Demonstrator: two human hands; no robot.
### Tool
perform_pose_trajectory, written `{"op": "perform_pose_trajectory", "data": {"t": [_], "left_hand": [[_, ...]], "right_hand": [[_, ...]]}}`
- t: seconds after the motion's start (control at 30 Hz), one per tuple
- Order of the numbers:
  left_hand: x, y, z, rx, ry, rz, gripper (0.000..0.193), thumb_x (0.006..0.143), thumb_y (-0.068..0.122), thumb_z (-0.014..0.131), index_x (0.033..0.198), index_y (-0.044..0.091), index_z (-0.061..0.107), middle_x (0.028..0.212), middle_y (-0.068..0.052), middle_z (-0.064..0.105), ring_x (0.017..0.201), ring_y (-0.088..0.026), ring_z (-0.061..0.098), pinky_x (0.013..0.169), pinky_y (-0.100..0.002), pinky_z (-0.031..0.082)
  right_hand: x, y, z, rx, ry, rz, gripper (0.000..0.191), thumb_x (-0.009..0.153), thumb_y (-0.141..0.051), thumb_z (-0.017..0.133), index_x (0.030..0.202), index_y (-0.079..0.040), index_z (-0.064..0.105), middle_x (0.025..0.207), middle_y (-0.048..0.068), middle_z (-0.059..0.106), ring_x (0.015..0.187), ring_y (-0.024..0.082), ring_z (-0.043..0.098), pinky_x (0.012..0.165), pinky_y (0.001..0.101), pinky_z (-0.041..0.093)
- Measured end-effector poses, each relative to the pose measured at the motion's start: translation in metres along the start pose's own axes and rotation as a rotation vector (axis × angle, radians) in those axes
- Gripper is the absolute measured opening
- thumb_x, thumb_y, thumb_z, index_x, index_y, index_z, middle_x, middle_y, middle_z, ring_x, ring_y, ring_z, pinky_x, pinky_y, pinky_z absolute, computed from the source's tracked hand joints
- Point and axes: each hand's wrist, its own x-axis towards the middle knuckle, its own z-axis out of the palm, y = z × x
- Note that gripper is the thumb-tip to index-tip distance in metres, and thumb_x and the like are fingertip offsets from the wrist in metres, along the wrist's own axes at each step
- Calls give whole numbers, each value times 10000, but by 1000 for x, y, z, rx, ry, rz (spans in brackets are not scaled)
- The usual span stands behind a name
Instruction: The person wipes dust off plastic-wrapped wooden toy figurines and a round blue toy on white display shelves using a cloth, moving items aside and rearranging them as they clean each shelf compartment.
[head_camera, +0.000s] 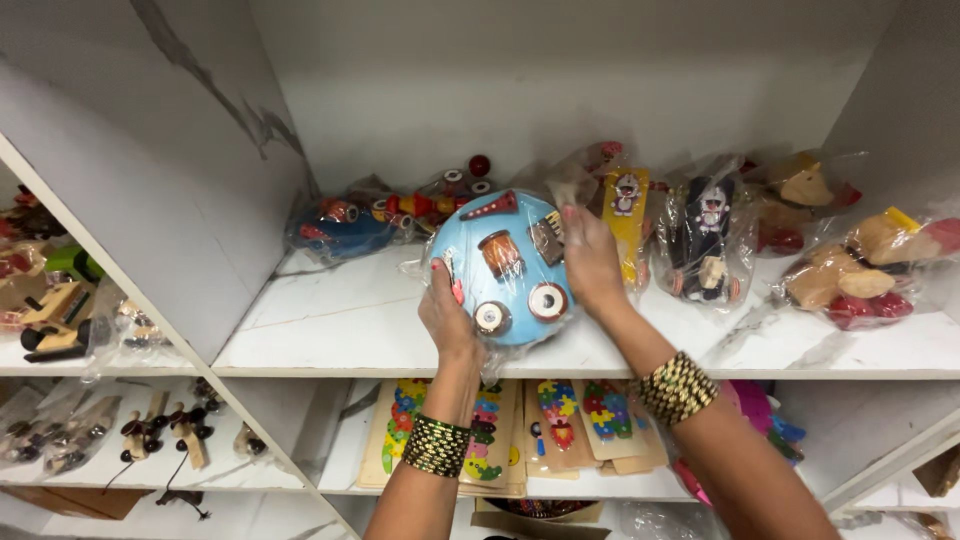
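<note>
1. While both forearms are reaching up from the near edge, beaded bangles are showing on each wrist; below them, on the lower shelf, flat wooden puzzle boards (560, 420) are lying in a stack.
2. Left hand (447, 318) is grasping the lower left rim of the round blue disc (512, 268), fingers curled round the edge, thumb on its face.
3. Right hand (592, 262) is pressing flat against the disc's right edge, fingers spread, so the disc is being clamped between the two hands.
4. Disc is sitting upright on its rim at the front of the middle shelf (340, 330), wrapped in clear film, with small miniature drums and instruments fixed to its face.
5. Judgement: step in hand looks like steadying or positioning the disc on the shelf; whether it is arriving or leaving cannot be told.
6. Judgement: any move from here is calling for an even two-handed grip, since the film looks slippery and packets are crowding close behind.
7. Farther back, bagged wooden toys are lying along the wall: a blue toy (345, 228) far left, a dark figure packet (705, 240) right of centre, tan wooden animals (850, 270) far right.
</note>
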Motion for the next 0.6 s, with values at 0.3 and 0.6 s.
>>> {"op": "perform_pose_trajectory", "data": {"t": [0.3,0.6], "left_hand": [[-4,12,-2,27,139,-95,695,984,538,437,1379,-26,536,1250,-157,661,1055,-287,693,863,-441,586],[4,2,-1,-81,32,-93,548,1064,372,276,1360,-19,521,1319,-221,614,1227,-348,602,1038,-474,518]], "right_hand": [[-55,-11,43,667,115,169,415,1092,-325,465,1276,30,575,1153,149,645,1069,228,586,972,358,488],[-41,34,-5,981,-306,480,276,1048,-127,476,1273,34,481,1147,189,681,940,264,717,783,434,628]]}}
